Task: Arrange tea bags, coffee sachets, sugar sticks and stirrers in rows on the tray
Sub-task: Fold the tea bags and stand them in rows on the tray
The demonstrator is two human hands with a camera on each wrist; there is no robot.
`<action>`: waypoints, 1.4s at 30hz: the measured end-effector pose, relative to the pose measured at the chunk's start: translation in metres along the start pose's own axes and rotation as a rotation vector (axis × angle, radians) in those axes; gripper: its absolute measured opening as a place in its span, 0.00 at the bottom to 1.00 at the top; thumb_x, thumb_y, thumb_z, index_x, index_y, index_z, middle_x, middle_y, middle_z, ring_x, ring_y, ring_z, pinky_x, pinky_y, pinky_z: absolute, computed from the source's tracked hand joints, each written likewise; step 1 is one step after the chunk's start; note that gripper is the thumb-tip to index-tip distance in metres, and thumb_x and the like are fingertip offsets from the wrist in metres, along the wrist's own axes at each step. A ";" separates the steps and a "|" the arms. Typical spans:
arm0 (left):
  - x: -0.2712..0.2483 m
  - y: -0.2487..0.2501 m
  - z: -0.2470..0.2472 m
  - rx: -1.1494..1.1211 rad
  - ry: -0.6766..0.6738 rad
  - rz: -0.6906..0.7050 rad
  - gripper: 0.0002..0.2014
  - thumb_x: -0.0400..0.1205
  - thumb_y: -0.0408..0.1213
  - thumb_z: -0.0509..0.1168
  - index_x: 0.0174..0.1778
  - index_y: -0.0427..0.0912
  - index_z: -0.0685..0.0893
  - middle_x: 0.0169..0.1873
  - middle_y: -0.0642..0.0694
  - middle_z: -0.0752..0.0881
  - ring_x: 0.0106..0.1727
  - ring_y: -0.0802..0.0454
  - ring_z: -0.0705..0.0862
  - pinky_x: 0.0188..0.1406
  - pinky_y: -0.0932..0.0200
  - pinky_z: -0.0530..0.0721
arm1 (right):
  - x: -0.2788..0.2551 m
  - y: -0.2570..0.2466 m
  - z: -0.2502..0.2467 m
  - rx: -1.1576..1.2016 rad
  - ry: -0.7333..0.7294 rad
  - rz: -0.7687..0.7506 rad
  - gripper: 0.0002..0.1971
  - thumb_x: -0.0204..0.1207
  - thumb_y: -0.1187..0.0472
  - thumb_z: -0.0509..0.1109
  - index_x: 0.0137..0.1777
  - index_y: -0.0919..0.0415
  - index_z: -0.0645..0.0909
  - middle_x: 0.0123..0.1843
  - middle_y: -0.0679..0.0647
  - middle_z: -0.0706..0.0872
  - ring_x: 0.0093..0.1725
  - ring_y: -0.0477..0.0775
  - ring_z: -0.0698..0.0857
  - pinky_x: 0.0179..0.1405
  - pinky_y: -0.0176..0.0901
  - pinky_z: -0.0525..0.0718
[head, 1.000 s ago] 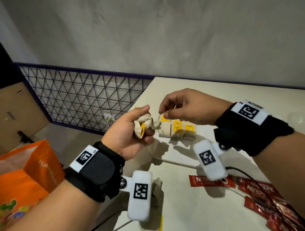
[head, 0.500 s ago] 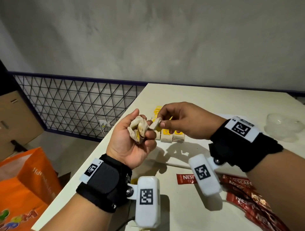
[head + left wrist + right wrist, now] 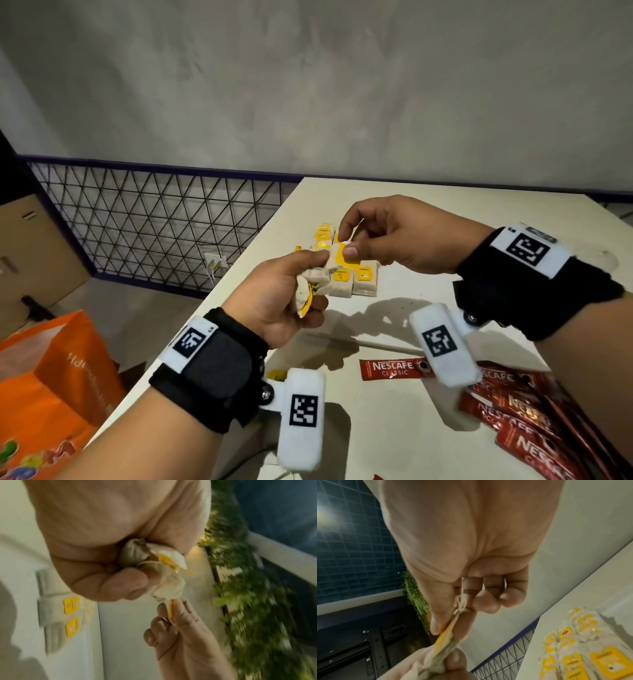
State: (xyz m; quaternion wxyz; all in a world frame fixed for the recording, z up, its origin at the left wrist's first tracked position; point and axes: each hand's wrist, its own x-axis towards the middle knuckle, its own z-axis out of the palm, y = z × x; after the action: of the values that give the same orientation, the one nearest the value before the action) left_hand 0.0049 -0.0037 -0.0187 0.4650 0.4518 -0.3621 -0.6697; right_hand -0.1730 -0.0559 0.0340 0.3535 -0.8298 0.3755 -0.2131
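The single beige paper tea bag with a yellow tag (image 3: 337, 257) is being drawn out of a crumpled bunch of beige tea bags (image 3: 308, 287) above the pale table (image 3: 394, 428), at about the centre of the head view. The right hand (image 3: 387, 236) is pinching that bag by its tag between thumb and forefinger, its other fingers curled in; the left hand (image 3: 281, 298) is closing its fingers round the bunch — likely serving as a dispenser so one bag at a time comes free. Just beyond the hands, toward twelve o'clock, the laid-out tea bags with yellow tags (image 3: 356, 281) are lying side by side in rows. Whether they are resting on a tray I cannot tell — no rim is showing clearly. At five o'clock the red coffee sachets (image 3: 513, 411) are lying loose in a heap, one apart. At eight o'clock, off the table, an orange bag (image 3: 51, 377) is standing; its contents are hidden.
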 end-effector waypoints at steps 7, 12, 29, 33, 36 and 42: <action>0.000 0.000 0.006 -0.153 -0.098 -0.132 0.06 0.72 0.42 0.63 0.31 0.45 0.77 0.21 0.52 0.69 0.17 0.56 0.64 0.21 0.67 0.63 | -0.004 -0.006 -0.006 -0.098 0.022 -0.027 0.04 0.73 0.55 0.76 0.44 0.50 0.84 0.38 0.47 0.88 0.35 0.43 0.80 0.36 0.34 0.78; 0.000 -0.001 -0.003 0.016 0.047 -0.079 0.12 0.81 0.48 0.63 0.39 0.44 0.83 0.24 0.49 0.73 0.17 0.54 0.68 0.20 0.67 0.66 | -0.003 -0.008 -0.011 -0.050 -0.008 -0.035 0.05 0.74 0.62 0.75 0.43 0.54 0.82 0.36 0.46 0.86 0.37 0.45 0.82 0.41 0.38 0.78; 0.005 0.015 0.005 0.665 0.008 0.286 0.06 0.79 0.34 0.72 0.39 0.36 0.84 0.37 0.35 0.87 0.31 0.47 0.84 0.29 0.60 0.85 | 0.010 -0.013 -0.020 -0.386 -0.063 0.043 0.04 0.78 0.55 0.72 0.41 0.47 0.82 0.38 0.48 0.88 0.38 0.48 0.85 0.45 0.50 0.83; 0.010 0.020 -0.005 0.764 0.101 0.333 0.06 0.79 0.37 0.72 0.37 0.40 0.86 0.25 0.48 0.85 0.29 0.46 0.83 0.28 0.58 0.82 | 0.017 -0.001 -0.021 -0.390 -0.067 0.091 0.03 0.78 0.56 0.72 0.43 0.49 0.82 0.31 0.44 0.85 0.34 0.45 0.83 0.36 0.40 0.80; 0.011 0.023 -0.012 0.733 0.117 0.318 0.05 0.79 0.37 0.71 0.40 0.39 0.87 0.28 0.46 0.87 0.30 0.49 0.86 0.37 0.53 0.87 | 0.024 0.016 -0.012 -0.458 -0.110 0.158 0.02 0.78 0.56 0.71 0.44 0.51 0.82 0.34 0.46 0.86 0.34 0.46 0.83 0.36 0.39 0.76; 0.012 0.022 -0.022 0.751 0.101 0.320 0.06 0.79 0.38 0.72 0.37 0.42 0.88 0.26 0.47 0.86 0.29 0.48 0.85 0.41 0.46 0.88 | 0.035 0.049 0.004 -0.536 -0.265 0.286 0.04 0.78 0.54 0.71 0.42 0.48 0.80 0.36 0.46 0.85 0.34 0.46 0.82 0.37 0.39 0.76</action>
State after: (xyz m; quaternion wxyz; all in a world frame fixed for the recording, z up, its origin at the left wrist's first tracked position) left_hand 0.0298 -0.0229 -0.0090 0.3832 0.5604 -0.6239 -0.3871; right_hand -0.1718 -0.1039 -0.0024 0.1947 -0.8528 0.4815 0.0546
